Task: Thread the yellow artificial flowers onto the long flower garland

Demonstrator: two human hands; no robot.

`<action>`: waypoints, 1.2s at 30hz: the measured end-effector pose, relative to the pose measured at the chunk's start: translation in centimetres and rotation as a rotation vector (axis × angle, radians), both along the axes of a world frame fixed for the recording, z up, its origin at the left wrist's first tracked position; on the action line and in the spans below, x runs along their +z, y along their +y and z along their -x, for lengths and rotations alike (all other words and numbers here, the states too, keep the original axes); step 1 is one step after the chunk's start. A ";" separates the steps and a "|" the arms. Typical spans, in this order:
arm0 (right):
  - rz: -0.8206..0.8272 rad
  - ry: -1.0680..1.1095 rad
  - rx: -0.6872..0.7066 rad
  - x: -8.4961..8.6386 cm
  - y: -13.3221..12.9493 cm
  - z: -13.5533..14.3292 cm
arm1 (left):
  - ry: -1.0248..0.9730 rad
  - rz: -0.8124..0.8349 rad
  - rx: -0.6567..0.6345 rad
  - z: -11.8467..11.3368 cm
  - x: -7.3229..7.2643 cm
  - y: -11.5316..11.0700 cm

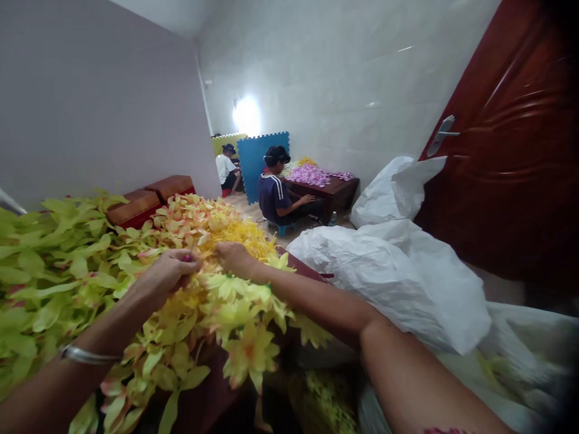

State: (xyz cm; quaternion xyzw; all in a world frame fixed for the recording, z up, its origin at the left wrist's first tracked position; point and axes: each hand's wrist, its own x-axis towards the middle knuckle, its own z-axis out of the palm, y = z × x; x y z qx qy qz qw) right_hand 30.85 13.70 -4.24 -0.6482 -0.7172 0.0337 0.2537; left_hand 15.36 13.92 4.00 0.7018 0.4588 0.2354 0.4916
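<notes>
My left hand (178, 268) is closed in a pinch over the flower pile. A small magenta spot shows at its fingers; what they hold is too small to make out. Close by on the right, my right hand (234, 259) has its fingers curled in at the edge of the yellow stamen strands (244, 232), the fingertips hidden. Orange-tinged petal pieces (190, 214) lie just beyond both hands. Green-yellow petal pieces (54, 265) spread in a heap at the left. Below my right wrist, finished-looking yellow artificial flowers (248, 349) hang over the table's near edge.
White sacks (384, 271) crowd the right side near a brown door (506, 163). Red-brown boxlike blocks (136, 205) stand behind the pile. Further off, a person (274, 193) sits at a table with pink petals (310, 175); another person (226, 169) sits beyond a blue mat (253, 163).
</notes>
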 end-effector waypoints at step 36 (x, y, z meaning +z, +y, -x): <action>-0.527 -0.248 0.140 5.9 -6.6 2.1 | -0.338 0.225 -0.183 3.0 1.4 -1.6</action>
